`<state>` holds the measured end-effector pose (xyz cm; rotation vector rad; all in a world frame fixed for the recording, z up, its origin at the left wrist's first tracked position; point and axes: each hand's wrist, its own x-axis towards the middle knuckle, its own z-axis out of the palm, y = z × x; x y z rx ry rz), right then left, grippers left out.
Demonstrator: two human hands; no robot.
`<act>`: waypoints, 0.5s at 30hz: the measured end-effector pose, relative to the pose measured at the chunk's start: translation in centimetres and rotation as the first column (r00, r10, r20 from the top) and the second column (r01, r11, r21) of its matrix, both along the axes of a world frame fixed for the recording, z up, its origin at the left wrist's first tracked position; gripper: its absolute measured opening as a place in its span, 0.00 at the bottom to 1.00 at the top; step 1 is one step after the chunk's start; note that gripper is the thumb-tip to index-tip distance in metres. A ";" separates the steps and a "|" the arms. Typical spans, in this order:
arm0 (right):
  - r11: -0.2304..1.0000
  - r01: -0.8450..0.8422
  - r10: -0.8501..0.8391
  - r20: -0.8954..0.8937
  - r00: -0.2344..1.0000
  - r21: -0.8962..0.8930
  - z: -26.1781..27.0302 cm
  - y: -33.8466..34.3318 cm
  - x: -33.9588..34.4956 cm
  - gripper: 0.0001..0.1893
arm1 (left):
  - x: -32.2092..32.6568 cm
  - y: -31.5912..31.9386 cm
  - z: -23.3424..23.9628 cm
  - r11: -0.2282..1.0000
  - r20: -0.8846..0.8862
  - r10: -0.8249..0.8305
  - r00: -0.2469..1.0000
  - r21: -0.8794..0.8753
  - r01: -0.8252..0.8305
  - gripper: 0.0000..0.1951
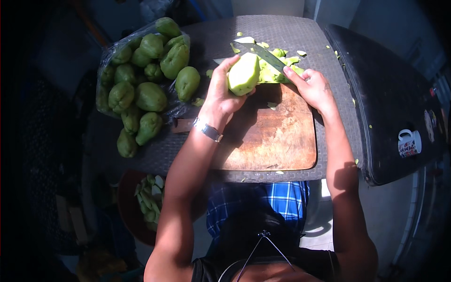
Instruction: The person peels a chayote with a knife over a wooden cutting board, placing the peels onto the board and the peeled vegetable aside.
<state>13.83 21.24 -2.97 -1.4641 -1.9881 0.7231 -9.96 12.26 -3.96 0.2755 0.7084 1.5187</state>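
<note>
A pale green chayote (243, 75), its skin peeled off on the side facing me, sits in my left hand (223, 86) above the far edge of a wooden cutting board (278, 141). My right hand (313, 86) grips a kitchen knife (267, 56) by its handle, the blade slanting up and left just beyond the chayote. Beneath the blade, a heap of green peelings (269, 74) covers the far end of the board. One small peel scrap (272, 105) lies on the bare wood. Part of the chayote is hidden by my left fingers.
On the left of the woven-pattern table (303, 31), a clear plastic bag (105, 70) spills several whole chayotes (151, 97). Below the table's left edge, a red basin (128, 208) holds cut pale green pieces (149, 201). A white patterned mug (409, 143) rests on a dark surface (384, 88) at right.
</note>
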 end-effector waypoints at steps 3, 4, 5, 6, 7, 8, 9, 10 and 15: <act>0.999 0.032 -0.032 0.107 0.994 0.008 0.7 0.1 0.6 0.41 | -0.5 -0.1 0.7 0.990 -0.033 0.138 0.990 0.009 -0.138 0.16; 0.998 0.062 -0.062 0.106 0.992 0.008 0.7 0.4 0.8 0.40 | -1.0 0.0 1.0 0.983 -0.003 0.181 0.983 0.016 -0.181 0.19; 0.998 0.059 -0.060 0.106 0.993 0.010 0.5 0.8 1.1 0.40 | -2.4 0.4 0.7 0.993 0.019 0.117 0.993 -0.013 -0.117 0.19; 0.994 0.074 -0.080 0.084 0.993 0.078 0.3 1.2 1.4 0.40 | -2.8 0.9 0.5 0.989 0.042 0.147 0.988 -0.002 -0.147 0.19; 0.985 0.091 -0.101 0.061 0.993 0.147 0.5 1.3 1.4 0.40 | -2.8 1.1 0.8 0.984 0.067 0.175 0.982 0.010 -0.176 0.19; 0.978 0.101 -0.111 0.047 0.993 0.185 0.7 0.9 1.1 0.40 | -3.0 1.4 0.5 0.984 0.069 0.176 0.982 0.015 -0.177 0.19; 0.977 0.100 -0.111 0.047 0.993 0.191 0.4 0.7 0.7 0.40 | -3.2 1.7 0.0 0.988 0.084 0.148 0.985 0.030 -0.151 0.19; 0.983 0.060 -0.052 -0.051 0.997 0.176 -0.4 0.4 0.0 0.39 | -3.1 1.7 0.1 0.991 0.100 0.123 0.987 0.039 -0.127 0.18; 0.844 -0.395 0.203 -0.466 0.861 -0.363 1.8 -3.1 -1.1 0.36 | -1.9 2.2 -0.3 0.964 0.093 0.257 0.962 0.048 -0.262 0.21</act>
